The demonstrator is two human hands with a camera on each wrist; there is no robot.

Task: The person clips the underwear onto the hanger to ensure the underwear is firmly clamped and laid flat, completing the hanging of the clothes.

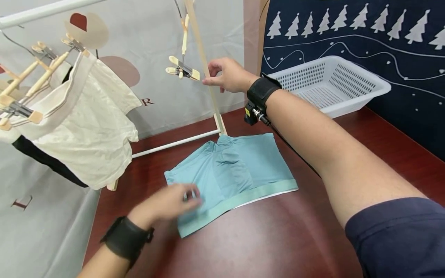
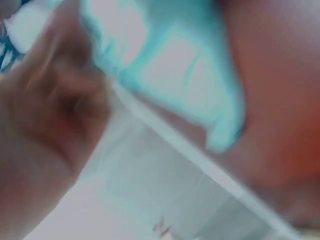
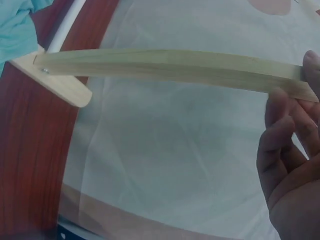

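On the desk (image 1: 313, 239), our left hand (image 1: 170, 202) rests relaxed on the teal boxer briefs (image 1: 240, 170), waistband toward us. Our right hand (image 1: 227, 75) pinches the wooden rack post (image 1: 205, 61) above them.

Teal shorts (image 1: 236, 170) on a red-brown table (image 1: 278, 239), white basket (image 1: 330, 85) (perforated), navy tree-patterned cloth (image 1: 382, 34) far right.

Two bare forearms. Left wrist: wide black strap (image 1: 126, 240). Right wrist: matching black strap (image 1: 262, 91) bearing a small black camera box (image 1: 251, 114), yellow-labelled, with a thin cable (image 1: 288, 144) toward 5 o'clock. Dark navy sleeve (image 1: 399, 237).
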